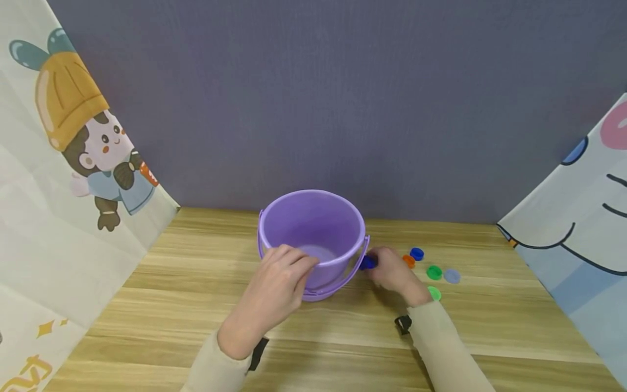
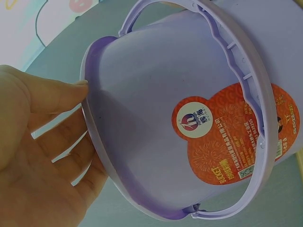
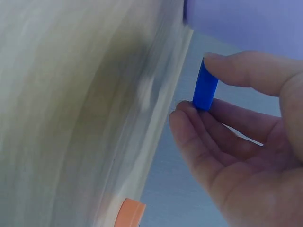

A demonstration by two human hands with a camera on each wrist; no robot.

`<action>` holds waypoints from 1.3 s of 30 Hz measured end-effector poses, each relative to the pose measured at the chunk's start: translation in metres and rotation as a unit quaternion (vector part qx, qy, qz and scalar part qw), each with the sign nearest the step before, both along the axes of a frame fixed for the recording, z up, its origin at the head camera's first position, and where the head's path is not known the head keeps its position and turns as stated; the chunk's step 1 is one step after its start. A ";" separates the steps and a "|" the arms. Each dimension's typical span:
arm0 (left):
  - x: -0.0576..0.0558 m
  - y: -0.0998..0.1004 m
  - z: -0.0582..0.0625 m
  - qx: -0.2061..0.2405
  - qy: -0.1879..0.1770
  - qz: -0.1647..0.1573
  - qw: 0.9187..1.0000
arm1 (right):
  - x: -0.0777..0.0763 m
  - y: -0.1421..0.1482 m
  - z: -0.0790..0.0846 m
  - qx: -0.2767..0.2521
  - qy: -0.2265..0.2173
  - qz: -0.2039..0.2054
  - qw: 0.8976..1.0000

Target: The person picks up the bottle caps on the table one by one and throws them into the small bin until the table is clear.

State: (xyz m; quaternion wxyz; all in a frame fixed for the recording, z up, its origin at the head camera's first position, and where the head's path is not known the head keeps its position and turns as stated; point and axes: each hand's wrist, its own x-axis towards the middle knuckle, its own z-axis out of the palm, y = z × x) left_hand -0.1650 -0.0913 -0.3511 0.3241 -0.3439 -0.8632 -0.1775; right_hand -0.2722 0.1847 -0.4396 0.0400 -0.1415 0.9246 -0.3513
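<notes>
A purple bucket (image 1: pixel 313 218) stands upright on the wooden table, its handle (image 1: pixel 338 286) hanging down at the front. My left hand (image 1: pixel 276 280) grips the bucket's near rim, with the thumb outside and the fingers over the inner side; the left wrist view shows the thumb (image 2: pixel 61 97) against the rim and a red label (image 2: pixel 227 137) on the wall. Just right of the bucket, my right hand (image 1: pixel 392 270) pinches a blue bottle cap (image 3: pixel 206 87) between thumb and fingertips, above the tabletop.
Right of the right hand lie an orange cap (image 1: pixel 409 261), another blue cap (image 1: pixel 417 253), a green cap (image 1: pixel 434 272), a pale translucent cap (image 1: pixel 452 276) and a light green cap (image 1: pixel 434 293). A grey wall (image 1: pixel 313 98) rises behind the table (image 1: pixel 206 283).
</notes>
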 end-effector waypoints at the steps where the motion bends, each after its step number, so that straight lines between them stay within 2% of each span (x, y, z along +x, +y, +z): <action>1: 0.000 0.000 0.000 0.000 -0.001 0.000 1.000 | 0.000 0.000 0.000 0.002 0.003 -0.001 1.000; 6: 0.000 0.001 0.000 0.000 -0.004 -0.001 1.000 | 0.002 0.002 0.001 0.013 0.028 0.003 1.000; 14: -0.001 0.001 0.000 0.000 -0.001 -0.002 1.000 | 0.004 0.003 0.006 -0.004 0.071 0.003 0.997; 29: -0.001 0.000 0.002 -0.002 -0.004 -0.003 1.000 | 0.010 0.006 0.024 -0.013 0.107 -0.013 0.994; 39: -0.001 0.001 0.000 -0.005 -0.002 0.001 1.000 | 0.014 0.008 0.031 -0.017 0.101 -0.023 0.994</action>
